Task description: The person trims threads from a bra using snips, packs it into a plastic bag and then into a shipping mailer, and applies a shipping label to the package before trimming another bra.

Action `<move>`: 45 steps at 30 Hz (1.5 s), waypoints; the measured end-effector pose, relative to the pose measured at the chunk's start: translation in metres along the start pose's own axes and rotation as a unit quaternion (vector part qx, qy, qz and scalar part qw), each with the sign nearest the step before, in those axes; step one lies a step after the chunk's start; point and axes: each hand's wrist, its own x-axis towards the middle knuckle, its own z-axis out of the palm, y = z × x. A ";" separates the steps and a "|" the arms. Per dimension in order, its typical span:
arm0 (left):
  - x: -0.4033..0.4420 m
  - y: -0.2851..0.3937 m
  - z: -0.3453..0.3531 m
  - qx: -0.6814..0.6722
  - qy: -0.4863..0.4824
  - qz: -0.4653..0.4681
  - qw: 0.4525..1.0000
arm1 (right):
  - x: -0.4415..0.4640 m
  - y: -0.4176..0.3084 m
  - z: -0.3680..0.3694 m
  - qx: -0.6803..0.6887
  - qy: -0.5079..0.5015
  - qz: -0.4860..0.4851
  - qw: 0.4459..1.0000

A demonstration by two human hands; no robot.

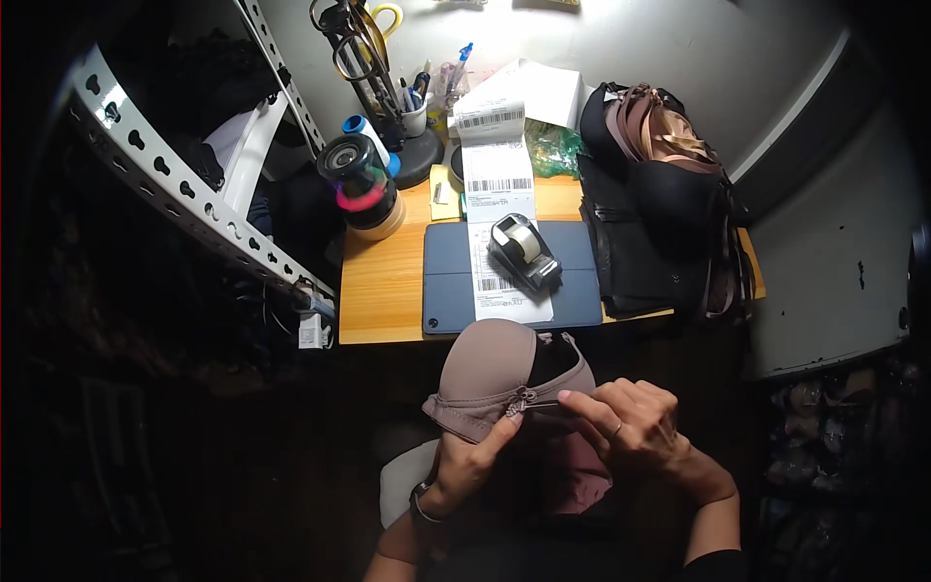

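Observation:
A mauve bra (490, 364) is held up in front of the table's near edge, with a small bow at its centre between the cups. My left hand (470, 466), wearing a dark wristband, grips the bra from below, its thumb beside the bow. To the right, my right hand (630, 422), with a ring on one finger, pinches a thin dark item (545, 404) that reaches to the bow; whether it is a tool or a strand is too small to tell. The fingers of my left hand are partly hidden behind the fabric.
On the wooden table (388, 281) lie a blue-grey tablet case (446, 286), a long label strip (497, 170) and a tape dispenser (524, 254). A black bra stack (659, 242) is at right, a dark jar (354, 179) at left. A white perforated rack (184, 179) stands farther left.

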 end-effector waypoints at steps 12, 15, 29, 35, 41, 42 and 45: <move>-0.002 0.008 0.004 0.053 0.004 0.002 0.999 | 0.004 -0.003 0.022 0.020 0.051 0.027 0.998; -0.005 0.006 0.003 0.049 0.006 -0.002 0.999 | 0.003 -0.001 0.016 0.049 0.023 0.054 0.997; -0.007 0.004 0.015 0.024 0.022 -0.018 0.999 | -0.001 0.005 0.015 0.065 0.033 0.074 0.995; -0.009 -0.001 0.022 0.251 -0.073 0.076 0.962 | -0.003 0.026 0.013 0.431 -0.104 0.216 0.870; 0.000 0.019 -0.004 -0.304 0.102 0.014 0.947 | -0.013 0.077 -0.030 0.518 -0.278 0.221 0.778; 0.000 0.013 -0.026 -0.304 0.101 0.016 0.947 | -0.011 0.086 -0.044 0.515 -0.310 0.230 0.766; -0.015 0.007 -0.095 -0.214 0.105 0.010 0.971 | -0.008 0.099 -0.071 0.546 -0.298 0.253 0.741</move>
